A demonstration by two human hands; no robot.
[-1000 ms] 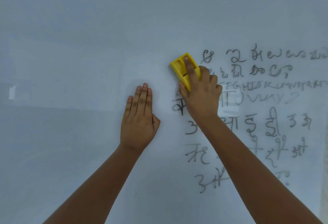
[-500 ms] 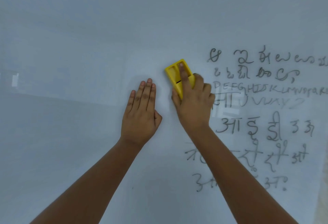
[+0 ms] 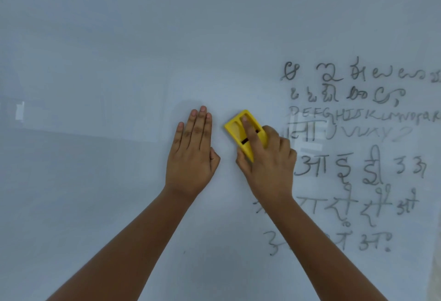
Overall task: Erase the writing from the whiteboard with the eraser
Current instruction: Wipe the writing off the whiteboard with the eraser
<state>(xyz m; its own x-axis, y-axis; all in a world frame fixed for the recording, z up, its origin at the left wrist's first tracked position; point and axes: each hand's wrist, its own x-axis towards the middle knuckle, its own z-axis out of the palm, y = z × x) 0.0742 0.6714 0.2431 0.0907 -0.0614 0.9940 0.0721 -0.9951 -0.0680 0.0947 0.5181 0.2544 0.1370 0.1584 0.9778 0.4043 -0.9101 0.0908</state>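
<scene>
The whiteboard (image 3: 119, 50) fills the view. Black handwriting (image 3: 362, 148) in several rows covers its right part. My right hand (image 3: 267, 164) is shut on the yellow eraser (image 3: 236, 128), index finger laid along its top, pressing it to the board just left of the writing. My left hand (image 3: 193, 155) lies flat on the board beside it, fingers together and pointing up, holding nothing. My right forearm hides part of the lower rows.
The left and top of the board are bare white, with a small bright reflection (image 3: 20, 111) at the far left. Some letters in the middle rows look faint and smeared.
My right hand slid the eraser down and left from the top of the writing. The strokes at the writing's left edge, seen one second ago, are gone. My left hand stays flat.
</scene>
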